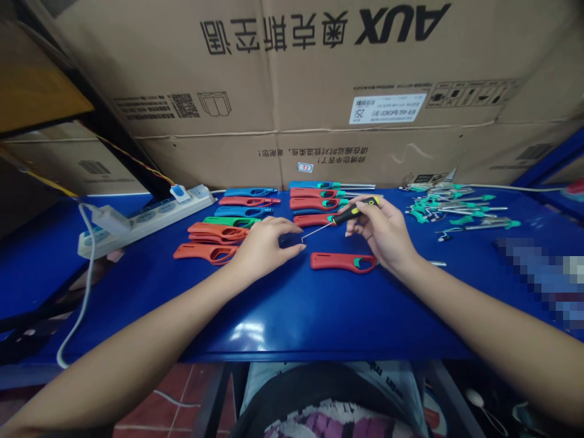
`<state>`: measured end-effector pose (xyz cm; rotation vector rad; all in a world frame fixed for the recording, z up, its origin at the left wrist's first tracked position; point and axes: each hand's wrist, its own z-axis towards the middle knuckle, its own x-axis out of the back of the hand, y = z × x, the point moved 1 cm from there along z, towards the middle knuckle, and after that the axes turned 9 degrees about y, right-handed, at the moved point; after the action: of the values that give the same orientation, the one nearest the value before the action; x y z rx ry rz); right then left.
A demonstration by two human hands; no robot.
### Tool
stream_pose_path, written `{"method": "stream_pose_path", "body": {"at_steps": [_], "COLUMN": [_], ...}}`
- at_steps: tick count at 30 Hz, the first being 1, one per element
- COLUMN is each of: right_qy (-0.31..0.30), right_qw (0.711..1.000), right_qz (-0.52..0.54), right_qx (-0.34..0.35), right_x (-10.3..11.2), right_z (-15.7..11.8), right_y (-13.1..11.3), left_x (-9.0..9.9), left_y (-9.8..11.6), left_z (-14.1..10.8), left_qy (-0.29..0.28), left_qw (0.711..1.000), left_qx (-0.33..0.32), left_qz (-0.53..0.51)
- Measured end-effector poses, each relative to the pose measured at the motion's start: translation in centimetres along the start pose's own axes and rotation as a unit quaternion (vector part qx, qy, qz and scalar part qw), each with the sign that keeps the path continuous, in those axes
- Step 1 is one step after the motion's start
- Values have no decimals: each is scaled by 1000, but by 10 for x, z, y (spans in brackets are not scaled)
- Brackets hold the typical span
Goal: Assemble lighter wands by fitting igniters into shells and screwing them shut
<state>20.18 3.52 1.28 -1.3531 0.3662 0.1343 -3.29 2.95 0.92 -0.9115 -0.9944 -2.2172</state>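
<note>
In my right hand (381, 231) is a thin-shafted hook tool (353, 212) with a black and yellow handle. Its shaft points left and ends in a small bent tip. My left hand (269, 243) hovers close to that tip, thumb and fingers apart, with nothing visibly gripped between them. Just below the tool lies a red lighter (335, 261) with a green trigger; my right hand partly covers its metal nozzle end. Beside my left hand are orange lighter casings (207, 251), some partly hidden by it. Behind the tool, several lighters with metal nozzles (314, 204) lie in a row.
Blue and red casings (246, 201) and a green one (228, 221) lie on the blue table (283, 316). Loose green lighter parts with metal tubes (456, 204) are piled at right. A white power strip (146, 220) stands left; a large cardboard box (274, 97) closes the back.
</note>
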Motion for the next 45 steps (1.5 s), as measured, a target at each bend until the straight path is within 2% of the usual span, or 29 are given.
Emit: {"method": "stream_pose_path", "body": {"at_steps": [5, 10, 15, 18, 20, 26, 32, 37, 42, 45], "right_qy": [2, -11, -48, -69, -72, -45, -52, -30, 5, -42], "right_qw": [1000, 1000, 996, 989, 987, 990, 986, 972, 955, 954], "right_qz": [19, 10, -35, -66, -77, -74, -89, -130, -131, -137], "right_qx": [10, 26, 69, 108, 118, 114, 131, 193, 267, 265], "right_x": [-2, -1, 0, -3, -5, -5, -4, -3, 1, 1], "right_z": [-2, 2, 2, -5, -11, -17, -19, -33, -43, -43], "right_y": [-8, -7, -10, -18, -23, -30, -29, -29, -25, -26], "left_x": [-3, 1, 0, 0, 1, 1, 1, -3, -11, -13], "left_y": [7, 10, 14, 22, 28, 36, 35, 40, 46, 47], "left_z": [-3, -2, -6, -11, -14, -17, -19, -25, -31, -32], "left_qy": [34, 58, 24, 1, -5, 12, 10, -15, -18, -16], "left_qw": [996, 996, 996, 988, 985, 989, 988, 988, 992, 992], "left_qx": [12, -6, -85, -141, -157, -140, -146, -148, -120, -118], "left_qz": [-85, -73, 14, 59, 67, 43, 45, 32, -26, -34]}}
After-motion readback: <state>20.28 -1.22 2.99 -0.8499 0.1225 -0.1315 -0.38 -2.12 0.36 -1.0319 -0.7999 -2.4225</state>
